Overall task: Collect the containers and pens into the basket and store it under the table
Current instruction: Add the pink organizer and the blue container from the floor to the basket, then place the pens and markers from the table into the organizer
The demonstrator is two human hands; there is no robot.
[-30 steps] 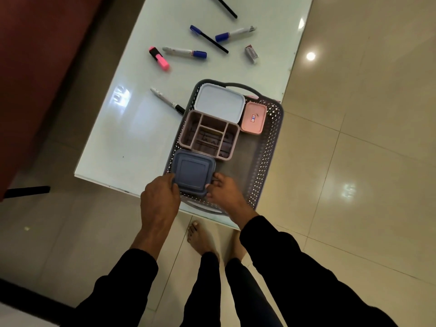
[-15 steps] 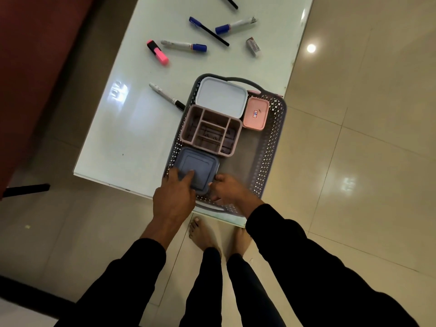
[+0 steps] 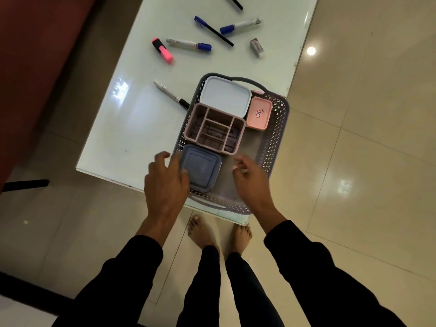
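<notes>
— Glossy beige tiles lying all round, with white glass table point(image 3: 132, 119) standing over them. Fingers doing what?

— Spreading loosely on left hand point(image 3: 165, 182), gripping nothing; thumb lying over near-left edge of dark blue container point(image 3: 200, 168), contact hard to tell. Curling slightly apart on right hand point(image 3: 250, 180) too, blurred, hovering above bare basket floor and holding nothing.

— And outward from there?

— Wrists angling in from both sides, black sleeves point(image 3: 313, 263) trailing back toward camera, bare feet point(image 3: 203, 232) standing below table edge.

— Sitting where, the containers?

— Inside grey basket point(image 3: 278, 138) at table's near right corner: dark blue one nearest, pink divided tray point(image 3: 214, 131) beyond it, pale blue lidded box point(image 3: 225, 95) farthest, small pink box point(image 3: 259, 113) just right of that.

— Pens?

— Lying on glass outside basket: white marker point(image 3: 171, 94) reaching toward basket's left wall, pink highlighter point(image 3: 162, 50), blue-capped markers point(image 3: 188, 44), dark pen point(image 3: 213, 31) farther off.
</notes>
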